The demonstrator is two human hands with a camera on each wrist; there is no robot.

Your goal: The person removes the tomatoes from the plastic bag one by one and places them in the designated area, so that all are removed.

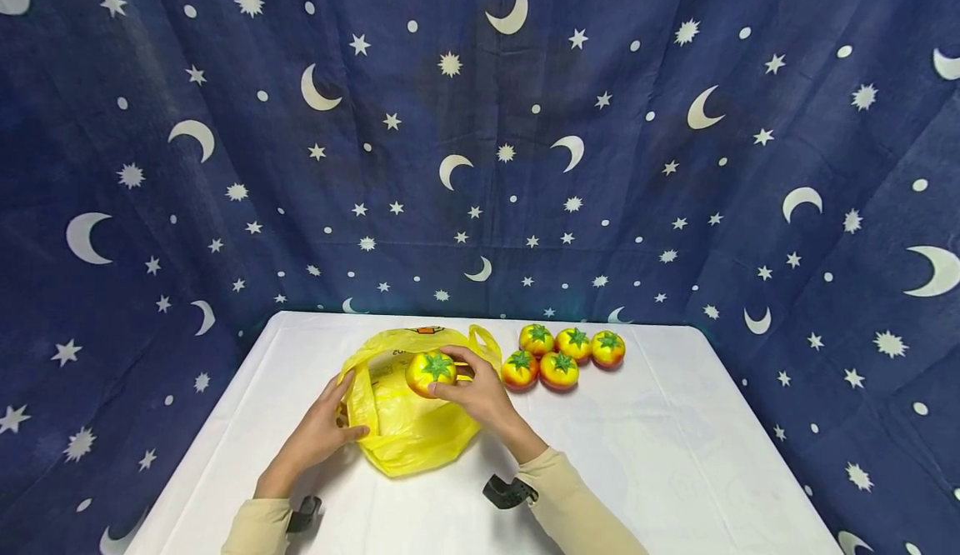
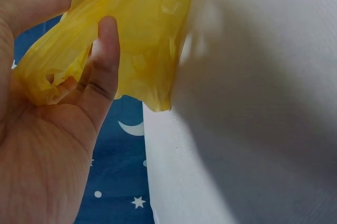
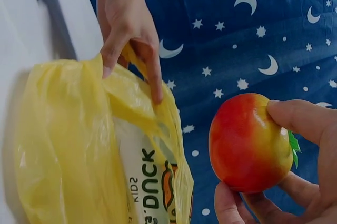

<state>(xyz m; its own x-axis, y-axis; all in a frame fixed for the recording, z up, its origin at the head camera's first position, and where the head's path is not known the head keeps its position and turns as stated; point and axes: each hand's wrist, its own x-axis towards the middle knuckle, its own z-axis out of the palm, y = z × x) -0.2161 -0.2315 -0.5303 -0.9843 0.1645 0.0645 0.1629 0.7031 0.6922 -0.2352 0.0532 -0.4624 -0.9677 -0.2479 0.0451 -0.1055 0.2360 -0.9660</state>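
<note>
A yellow plastic bag (image 1: 420, 434) with printed lettering lies on the white table, its mouth spread open. My left hand (image 1: 318, 427) holds the bag's left rim by the handle, the thumb in front and the fingers behind; the plastic hides part of those fingers (image 2: 63, 90). Over the bag's mouth, my right hand (image 1: 486, 395) grips a red-and-yellow toy tomato (image 1: 431, 374) with a green leafy top. In the right wrist view the thumb presses one side of the tomato (image 3: 250, 142) and the fingertips support it from below.
Several more toy tomatoes (image 1: 559, 370) sit in a cluster just right of the bag, toward the table's back edge. The bag's other handle loop (image 1: 486, 342) stands up beside them. Behind the white table (image 1: 637, 455) hangs a dark blue curtain (image 1: 480, 122) with moons and stars.
</note>
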